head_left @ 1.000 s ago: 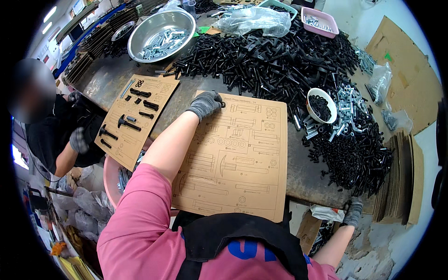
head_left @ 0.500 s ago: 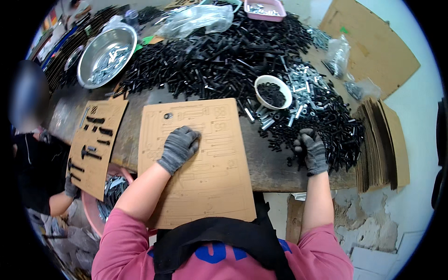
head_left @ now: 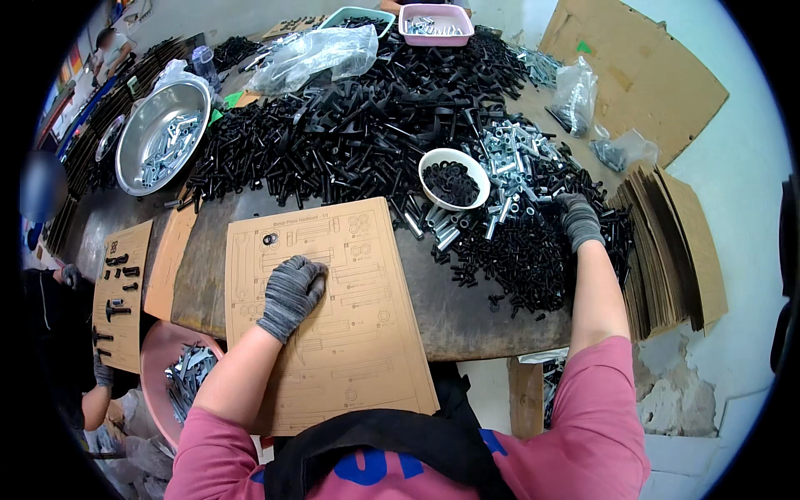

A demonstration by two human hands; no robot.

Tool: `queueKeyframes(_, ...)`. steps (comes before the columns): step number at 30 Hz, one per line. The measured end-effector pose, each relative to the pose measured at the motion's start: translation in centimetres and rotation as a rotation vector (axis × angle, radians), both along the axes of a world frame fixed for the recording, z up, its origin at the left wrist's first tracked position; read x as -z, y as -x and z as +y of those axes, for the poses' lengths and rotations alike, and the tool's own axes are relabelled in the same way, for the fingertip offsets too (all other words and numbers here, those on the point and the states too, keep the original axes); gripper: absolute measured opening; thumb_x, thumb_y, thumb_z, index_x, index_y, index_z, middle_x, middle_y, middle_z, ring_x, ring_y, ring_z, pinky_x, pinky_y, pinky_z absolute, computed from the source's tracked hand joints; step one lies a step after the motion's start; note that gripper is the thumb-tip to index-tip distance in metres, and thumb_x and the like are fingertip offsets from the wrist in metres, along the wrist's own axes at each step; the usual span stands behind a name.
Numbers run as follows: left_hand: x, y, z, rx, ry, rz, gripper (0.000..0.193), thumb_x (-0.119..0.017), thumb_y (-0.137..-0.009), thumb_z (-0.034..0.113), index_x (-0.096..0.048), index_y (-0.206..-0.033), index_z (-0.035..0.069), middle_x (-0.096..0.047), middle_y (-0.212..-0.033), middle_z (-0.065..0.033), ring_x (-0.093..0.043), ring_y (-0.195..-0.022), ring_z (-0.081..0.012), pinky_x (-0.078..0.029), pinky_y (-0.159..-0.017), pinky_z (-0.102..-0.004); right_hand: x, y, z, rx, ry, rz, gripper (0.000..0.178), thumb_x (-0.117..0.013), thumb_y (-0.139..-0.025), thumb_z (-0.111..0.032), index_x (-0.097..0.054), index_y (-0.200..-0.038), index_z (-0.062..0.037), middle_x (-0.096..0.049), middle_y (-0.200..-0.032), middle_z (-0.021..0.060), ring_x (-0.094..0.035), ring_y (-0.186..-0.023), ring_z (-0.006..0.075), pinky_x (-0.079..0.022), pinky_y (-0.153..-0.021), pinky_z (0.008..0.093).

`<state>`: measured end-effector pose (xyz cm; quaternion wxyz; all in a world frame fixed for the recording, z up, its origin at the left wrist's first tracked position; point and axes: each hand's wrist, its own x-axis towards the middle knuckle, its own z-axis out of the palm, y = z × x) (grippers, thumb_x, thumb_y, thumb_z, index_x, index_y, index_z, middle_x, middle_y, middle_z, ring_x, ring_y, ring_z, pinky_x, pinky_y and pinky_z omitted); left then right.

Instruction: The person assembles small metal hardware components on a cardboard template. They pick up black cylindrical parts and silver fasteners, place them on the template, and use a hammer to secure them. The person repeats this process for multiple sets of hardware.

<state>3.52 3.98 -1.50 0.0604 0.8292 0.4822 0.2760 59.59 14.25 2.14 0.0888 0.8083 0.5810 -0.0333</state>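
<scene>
My left hand (head_left: 292, 293), in a grey knit glove, rests on a printed cardboard sheet (head_left: 358, 358). Its fingers are curled together, and whatever they may hold is hidden. Near the sheet's upper left corner lies a small black ring-shaped part (head_left: 269, 239), on a board covered with outline drawings of hardware. My right hand (head_left: 577, 221), gloved alike, reaches into the right side of a heap of small black bolts (head_left: 525, 271). Its fingertips are lost among the dark pieces. Close to it lie silvery metal sleeves (head_left: 510, 158) and a white bowl (head_left: 479, 198) of black rings.
A large black hardware heap (head_left: 333, 133) spans the table's back. A steel basin (head_left: 125, 158) holds silvery parts; pink (head_left: 462, 37) and green (head_left: 327, 22) trays stand behind. Cardboard sheets (head_left: 679, 250) are stacked at right. A co-worker's gloved hand (head_left: 102, 371) holds a filled board at left.
My right hand has moved forward and right, deeper over the bolts. My left hand stays on the sheet. The view has shifted, and the co-worker's board appears farther left and lower.
</scene>
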Motion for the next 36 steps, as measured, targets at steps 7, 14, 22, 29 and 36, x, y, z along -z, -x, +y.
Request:
queueKeyframes(7, -0.2, 0.3, -0.3, -0.015, 0.009, 0.004, 0.012, -0.06, -0.071, 0.01, -0.061, -0.082, 0.005, -0.056, -0.073, -0.0097, -0.054, -0.071, -0.0276, -0.045, -0.065, -0.0361, -3.0, 5.5, -1.8, -0.05, 0.063, -0.184, 0.057, -0.044, -0.079, -0.001, -0.035, -0.129, -0.0274, -0.025, -0.14, 0.0067, -0.046, -0.114, 0.029, -0.041, -0.092, 0.0416)
queueKeyframes(14, -0.3, 0.1, -0.3, -0.022, 0.001, 0.0, 0.013, -0.06, -0.071, 0.01, -0.062, -0.083, 0.004, -0.056, -0.074, -0.0099, -0.054, -0.07, -0.0277, -0.045, -0.065, -0.0359, -4.4, 4.2, -2.1, -0.415, 0.13, -0.344, 0.037, -0.048, -0.08, -0.01, -0.049, -0.115, -0.0202, -0.04, -0.129, 0.0062, -0.054, -0.101, 0.0277, -0.046, -0.082, 0.0395)
queueKeyframes(22, -0.5, 0.1, -0.5, -0.03, 0.024, -0.005, 0.013, -0.059, -0.071, 0.009, -0.062, -0.083, 0.004, -0.056, -0.074, -0.0106, -0.054, -0.071, -0.028, -0.045, -0.065, -0.0359, -3.9, 4.8, -1.7, -0.328, 0.11, -0.34, 0.029, -0.043, -0.086, -0.025, -0.052, -0.11, -0.012, -0.057, -0.099, 0.0131, -0.06, -0.087, 0.0293, -0.048, -0.073, 0.0397)
queueKeyframes(29, -0.7, 0.0, -0.5, -0.045, 0.033, 0.022, 0.013, -0.059, -0.072, 0.009, -0.062, -0.084, 0.004, -0.057, -0.076, -0.0106, -0.054, -0.073, -0.0279, -0.045, -0.067, -0.0357, -3.2, 4.2, -2.6, -0.11, 0.005, -0.147, 0.046, -0.043, -0.084, -0.044, -0.047, -0.115, -0.0103, -0.061, -0.097, 0.018, -0.058, -0.091, 0.0325, -0.044, -0.077, 0.0429)
queueKeyframes(36, -0.4, 0.1, -0.7, -0.052, 0.033, 0.036, 0.014, -0.058, -0.074, 0.011, -0.062, -0.086, 0.005, -0.057, -0.078, -0.0104, -0.055, -0.074, -0.0279, -0.045, -0.069, -0.0355, -3.7, 4.7, -6.6, -0.337, -0.165, -0.198, 0.032, -0.065, -0.067, -0.016, -0.055, -0.098, -0.0175, -0.048, -0.114, 0.0125, -0.058, -0.087, 0.032, -0.048, -0.074, 0.0378)
